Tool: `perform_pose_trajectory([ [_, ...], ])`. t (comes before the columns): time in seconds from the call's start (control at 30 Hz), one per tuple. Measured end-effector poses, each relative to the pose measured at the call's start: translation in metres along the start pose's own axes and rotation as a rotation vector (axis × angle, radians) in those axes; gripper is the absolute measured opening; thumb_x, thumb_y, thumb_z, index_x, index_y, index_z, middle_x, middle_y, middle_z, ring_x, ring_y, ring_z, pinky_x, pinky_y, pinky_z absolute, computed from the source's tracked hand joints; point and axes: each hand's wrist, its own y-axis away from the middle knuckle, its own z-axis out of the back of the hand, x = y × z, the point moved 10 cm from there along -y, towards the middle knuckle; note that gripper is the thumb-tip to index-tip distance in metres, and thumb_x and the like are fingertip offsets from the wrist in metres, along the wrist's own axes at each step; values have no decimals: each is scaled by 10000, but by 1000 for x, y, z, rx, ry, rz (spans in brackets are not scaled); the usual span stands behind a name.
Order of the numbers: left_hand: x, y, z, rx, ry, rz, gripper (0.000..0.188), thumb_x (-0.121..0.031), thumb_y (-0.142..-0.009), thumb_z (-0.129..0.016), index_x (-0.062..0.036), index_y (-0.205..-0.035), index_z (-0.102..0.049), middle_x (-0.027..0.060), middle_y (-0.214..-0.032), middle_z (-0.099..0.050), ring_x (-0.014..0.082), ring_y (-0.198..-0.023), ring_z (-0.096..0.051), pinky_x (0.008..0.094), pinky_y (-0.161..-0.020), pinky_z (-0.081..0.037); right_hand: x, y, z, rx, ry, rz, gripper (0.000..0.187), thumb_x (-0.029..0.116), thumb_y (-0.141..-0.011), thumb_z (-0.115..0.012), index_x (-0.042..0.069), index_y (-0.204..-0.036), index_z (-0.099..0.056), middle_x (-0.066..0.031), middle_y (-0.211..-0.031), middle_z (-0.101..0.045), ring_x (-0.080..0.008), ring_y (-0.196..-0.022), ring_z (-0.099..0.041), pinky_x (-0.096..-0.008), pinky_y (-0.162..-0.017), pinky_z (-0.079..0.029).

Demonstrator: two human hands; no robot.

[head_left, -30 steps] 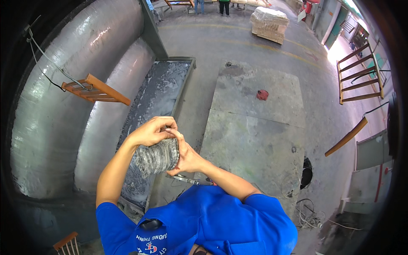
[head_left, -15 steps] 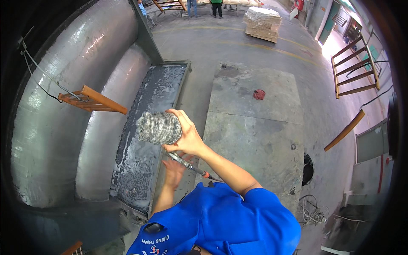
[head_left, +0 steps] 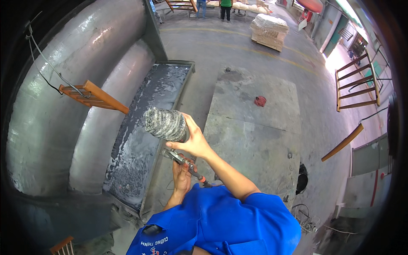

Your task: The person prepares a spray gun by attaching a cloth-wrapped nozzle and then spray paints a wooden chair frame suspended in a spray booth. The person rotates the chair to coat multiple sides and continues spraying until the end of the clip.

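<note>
My right hand (head_left: pixel 196 138) is closed round a bundle of grey-and-white knitted cloth (head_left: pixel 165 123), apparently wrapped about a cup. Just below it a metal spray gun (head_left: pixel 173 155) points to the left, its orange-collared hose fitting (head_left: pixel 202 179) close to my blue shirt. Fingers of my left hand (head_left: pixel 182 176) are wrapped round the gun's handle. Whether the wrapped cup is joined to the gun is hidden by my right hand and the cloth.
On the left stands a spray booth with curved metal walls (head_left: pixel 114 89) and a wet trough (head_left: pixel 140 127). An orange-brown slatted wood frame (head_left: pixel 95 97) hangs there; another slatted frame (head_left: pixel 358 83) hangs at right. A red cloth (head_left: pixel 260 101) lies on the floor plate. Farther off are people and a wrapped pallet (head_left: pixel 269 32).
My left hand, open beside the spray gun before, has closed round its handle. The cloth-wrapped bundle has shifted slightly right in my right hand. The whole view has turned a little.
</note>
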Motion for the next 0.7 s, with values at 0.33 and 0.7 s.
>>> perform_pose_trajectory([
  [0.33,-2,-4,-20,36,-30,10,577,-513,-990,-745,-142,-1310,-438,50,-978,-521,167,-876,-536,353,-796,-469,6,-18,3,33,-140,-87,1063,395,-650,-999,5,-1492,-482,-206,-1346,-681,-339,-1315,-644,-444,-1110,-504],
  [0.7,1,2,-15,34,13,61,580,-478,-995,-752,-91,-1269,-417,79,-985,-542,179,-825,-576,330,-735,-507,-16,5,3,-82,87,42,915,447,-717,-947,-28,-1410,-584,-222,-1357,-672,-390,-1306,-624,-484,-1133,-459],
])
